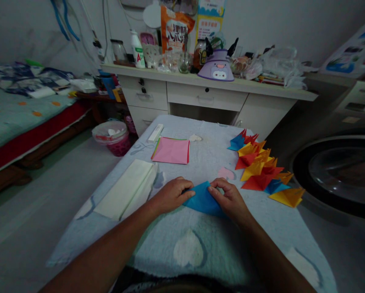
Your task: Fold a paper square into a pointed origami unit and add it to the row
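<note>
A blue sheet of origami paper, folded to a roughly triangular shape, lies on the cloth-covered table in front of me. My left hand pinches its left side between thumb and fingers. At the upper right edge, near the peak, my right hand grips the paper with thumb and bent fingers. Beyond my left hand sits a stack of square paper, pink on top with other colours at its edges. Folded paper pieces in red, orange, yellow and blue stand in rows to the right.
A folded pale cloth or paper lies left of my arm, and a small white box beyond it. Behind the table stands a white desk crowded with jars and bags. A washing machine is at right, a pink bin at left.
</note>
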Tool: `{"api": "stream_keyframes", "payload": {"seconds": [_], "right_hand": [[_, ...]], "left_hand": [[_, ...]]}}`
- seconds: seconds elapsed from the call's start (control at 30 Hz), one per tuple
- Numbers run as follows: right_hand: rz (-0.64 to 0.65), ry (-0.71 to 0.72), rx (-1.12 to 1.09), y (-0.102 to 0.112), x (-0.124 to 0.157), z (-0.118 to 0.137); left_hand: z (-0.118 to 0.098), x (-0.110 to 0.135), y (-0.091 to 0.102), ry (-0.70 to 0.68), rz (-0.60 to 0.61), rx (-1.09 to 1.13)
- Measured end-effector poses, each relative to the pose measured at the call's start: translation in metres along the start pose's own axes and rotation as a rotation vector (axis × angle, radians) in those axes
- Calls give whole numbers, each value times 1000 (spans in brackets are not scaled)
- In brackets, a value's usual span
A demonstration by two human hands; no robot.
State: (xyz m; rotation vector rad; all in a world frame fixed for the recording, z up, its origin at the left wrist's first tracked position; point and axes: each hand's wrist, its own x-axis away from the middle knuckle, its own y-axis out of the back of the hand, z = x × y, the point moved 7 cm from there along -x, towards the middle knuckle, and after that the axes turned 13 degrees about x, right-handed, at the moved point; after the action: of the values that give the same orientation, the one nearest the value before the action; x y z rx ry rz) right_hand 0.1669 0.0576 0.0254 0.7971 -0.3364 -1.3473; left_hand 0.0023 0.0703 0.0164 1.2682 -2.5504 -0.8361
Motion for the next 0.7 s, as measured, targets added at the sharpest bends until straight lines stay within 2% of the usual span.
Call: {"api": "stream_keyframes", "payload": {"seconds": [0.2,0.4,0.57,0.7], "right_hand": [[39,-46,-3,-6,-1,-6],[163,-88,27,-11,0,-20],[116,-132,61,-10,-2,-34],[30,-213,133,-5,-3,-39]], "left_hand": [[0,0,4,0,-60,-11],[11,2,20,63,-243,34],[19,1,20,127,-286,-25],[20,-1,15,167,-311,-261]]}}
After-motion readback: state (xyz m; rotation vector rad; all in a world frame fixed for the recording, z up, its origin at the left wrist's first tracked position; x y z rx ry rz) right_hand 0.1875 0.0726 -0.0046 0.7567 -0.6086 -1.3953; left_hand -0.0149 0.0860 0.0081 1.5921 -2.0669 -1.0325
